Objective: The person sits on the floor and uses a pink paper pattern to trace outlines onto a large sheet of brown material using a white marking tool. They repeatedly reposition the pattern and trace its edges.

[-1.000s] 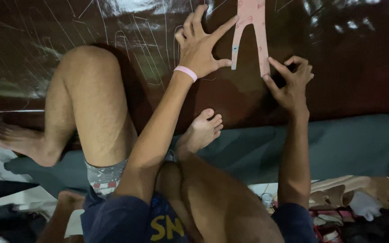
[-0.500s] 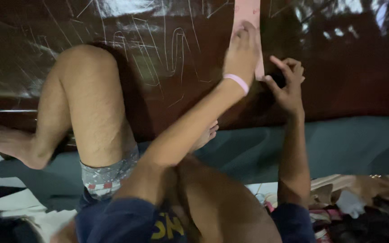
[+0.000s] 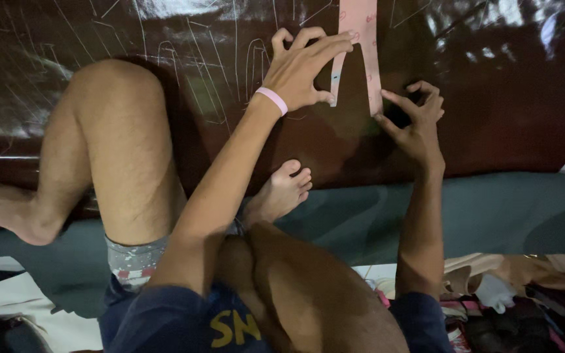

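Already plenty of chalk outlines (image 3: 184,72) on the brown leather sheet (image 3: 492,98); left hand (image 3: 305,68) spread flat pinning the pink template (image 3: 361,46), right hand (image 3: 413,121) fingers pinched at its lower tip, tool hidden.

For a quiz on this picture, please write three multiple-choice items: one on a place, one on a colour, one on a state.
1. Where does the left hand rest?
A. on the pink template
B. on the knee
C. on the grey mat

2. What colour is the wristband?
A. green
B. pink
C. black

3. How does the template lie?
A. rolled up
B. folded in half
C. flat on the dark brown sheet

Answers:
1 A: its fingers press the template's left edge.
2 B: a pink band circles the left wrist.
3 C: it lies flat, and the right hand touches its lower right tip.
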